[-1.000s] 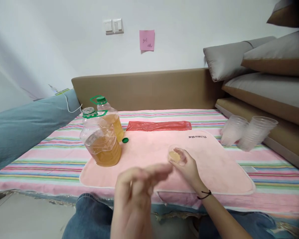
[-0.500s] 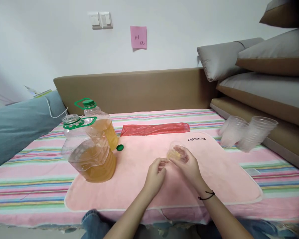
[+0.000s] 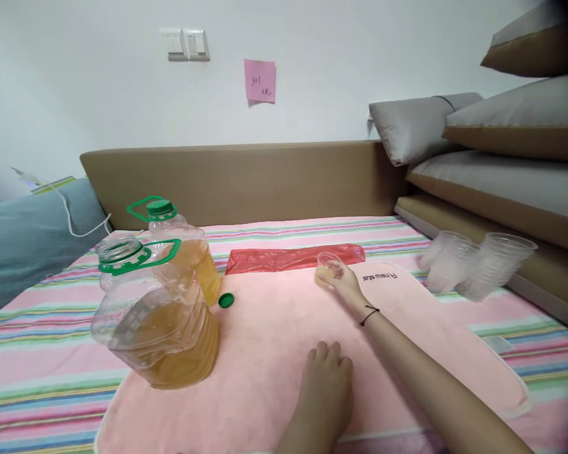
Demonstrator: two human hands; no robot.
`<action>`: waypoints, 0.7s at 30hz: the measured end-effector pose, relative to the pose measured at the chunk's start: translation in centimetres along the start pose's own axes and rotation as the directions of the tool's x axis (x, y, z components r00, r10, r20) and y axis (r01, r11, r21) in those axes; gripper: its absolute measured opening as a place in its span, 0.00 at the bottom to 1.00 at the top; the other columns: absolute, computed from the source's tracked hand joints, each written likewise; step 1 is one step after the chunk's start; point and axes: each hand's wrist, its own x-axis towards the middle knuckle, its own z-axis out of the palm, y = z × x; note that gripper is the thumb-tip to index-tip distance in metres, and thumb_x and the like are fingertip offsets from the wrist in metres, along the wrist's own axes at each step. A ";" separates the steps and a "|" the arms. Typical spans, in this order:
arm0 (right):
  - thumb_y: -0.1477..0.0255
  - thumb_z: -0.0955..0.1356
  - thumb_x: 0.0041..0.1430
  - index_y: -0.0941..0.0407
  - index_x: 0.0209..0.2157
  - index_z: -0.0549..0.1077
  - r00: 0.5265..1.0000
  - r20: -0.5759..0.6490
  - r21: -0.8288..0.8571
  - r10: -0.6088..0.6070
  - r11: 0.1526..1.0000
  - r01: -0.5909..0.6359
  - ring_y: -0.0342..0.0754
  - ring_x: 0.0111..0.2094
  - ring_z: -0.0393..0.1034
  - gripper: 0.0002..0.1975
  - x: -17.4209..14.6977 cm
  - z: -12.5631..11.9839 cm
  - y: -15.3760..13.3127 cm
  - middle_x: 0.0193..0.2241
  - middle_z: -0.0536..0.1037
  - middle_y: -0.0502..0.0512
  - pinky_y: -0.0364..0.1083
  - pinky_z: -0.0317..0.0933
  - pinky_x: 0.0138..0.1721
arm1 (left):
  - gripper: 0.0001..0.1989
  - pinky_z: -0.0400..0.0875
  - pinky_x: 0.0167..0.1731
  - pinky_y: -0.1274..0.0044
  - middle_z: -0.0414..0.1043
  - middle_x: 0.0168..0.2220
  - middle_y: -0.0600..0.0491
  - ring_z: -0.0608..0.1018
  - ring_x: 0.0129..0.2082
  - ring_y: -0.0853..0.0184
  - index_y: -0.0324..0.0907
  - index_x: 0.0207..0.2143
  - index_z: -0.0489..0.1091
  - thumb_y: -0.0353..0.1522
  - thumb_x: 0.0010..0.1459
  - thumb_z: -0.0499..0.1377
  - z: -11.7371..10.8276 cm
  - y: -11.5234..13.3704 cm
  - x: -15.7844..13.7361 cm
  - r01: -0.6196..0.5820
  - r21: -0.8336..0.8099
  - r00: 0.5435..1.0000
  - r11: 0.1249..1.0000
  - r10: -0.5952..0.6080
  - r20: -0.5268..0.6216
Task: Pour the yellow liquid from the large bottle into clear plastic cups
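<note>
My right hand [image 3: 348, 285] is reached out over the far part of the pink mat [image 3: 265, 353], its fingers wrapped round a clear plastic cup [image 3: 325, 272] with some yellowish liquid in it. The cup stands upright just in front of the red plastic bag [image 3: 288, 258]. Closer to me, my left hand [image 3: 329, 384] rests on the mat with its fingers curled in, and I see nothing in it. On the left, an uncapped jug [image 3: 170, 334] of amber liquid stands in front of a jug with a green cap [image 3: 196, 258].
A loose green cap [image 3: 226, 300] lies beside the jugs. Stacked clear cups [image 3: 490, 268] lean together at the right on the striped cloth [image 3: 42, 353]. Cushions [image 3: 506, 176] are piled at the right, and a brown backrest [image 3: 246, 186] runs along the back.
My right hand has carried the cup forward, toward the red bag. My left hand has come away from the cup, back toward me, and curled up. The view has shifted slightly.
</note>
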 end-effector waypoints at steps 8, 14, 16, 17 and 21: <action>0.68 0.76 0.49 0.58 0.42 0.72 0.994 0.083 0.046 0.075 0.996 -0.079 0.50 0.39 0.75 0.19 2.1 3.0 1.8 0.40 0.78 0.54 0.53 0.70 0.43 | 0.17 0.68 0.52 0.58 0.70 0.53 0.38 0.69 0.54 0.48 0.33 0.48 0.71 0.24 0.59 0.50 -1.7 -0.1 0.2 -0.009 -0.024 0.994 1.000 0.011 0.107; 0.64 0.77 0.35 0.54 0.42 0.72 0.995 0.098 0.019 0.029 0.999 -0.031 0.56 0.41 0.76 0.28 1.5 4.0 2.1 0.41 0.80 0.56 0.55 0.69 0.44 | 0.17 0.66 0.53 0.57 0.70 0.52 0.38 0.70 0.54 0.48 0.34 0.49 0.70 0.26 0.59 0.50 -2.7 -0.2 0.0 0.022 -0.084 0.989 0.996 -0.009 0.146; 0.64 0.77 0.36 0.55 0.42 0.72 0.995 0.092 -0.010 0.022 1.000 -0.021 0.56 0.42 0.75 0.28 1.3 4.1 2.3 0.41 0.80 0.57 0.55 0.68 0.45 | 0.17 0.66 0.53 0.58 0.70 0.52 0.38 0.70 0.54 0.48 0.34 0.49 0.70 0.26 0.60 0.50 -2.7 -0.2 -0.2 0.025 -0.083 0.990 0.996 -0.013 0.143; 0.63 0.77 0.36 0.55 0.43 0.72 0.996 0.089 -0.023 0.019 1.000 -0.017 0.56 0.42 0.75 0.29 1.3 4.1 2.5 0.42 0.79 0.58 0.56 0.67 0.46 | 0.17 0.66 0.53 0.58 0.70 0.52 0.38 0.70 0.54 0.48 0.34 0.49 0.70 0.26 0.60 0.50 -2.7 -0.2 -0.3 0.024 -0.084 0.990 0.996 -0.013 0.138; 0.61 0.77 0.36 0.55 0.44 0.71 0.998 0.069 -0.059 0.007 0.998 -0.003 0.56 0.42 0.75 0.31 1.2 4.0 3.0 0.42 0.78 0.58 0.56 0.67 0.46 | 0.17 0.66 0.53 0.58 0.70 0.53 0.39 0.70 0.54 0.49 0.35 0.50 0.70 0.28 0.60 0.51 -2.9 -0.2 -0.5 0.043 -0.083 0.990 0.996 -0.032 0.139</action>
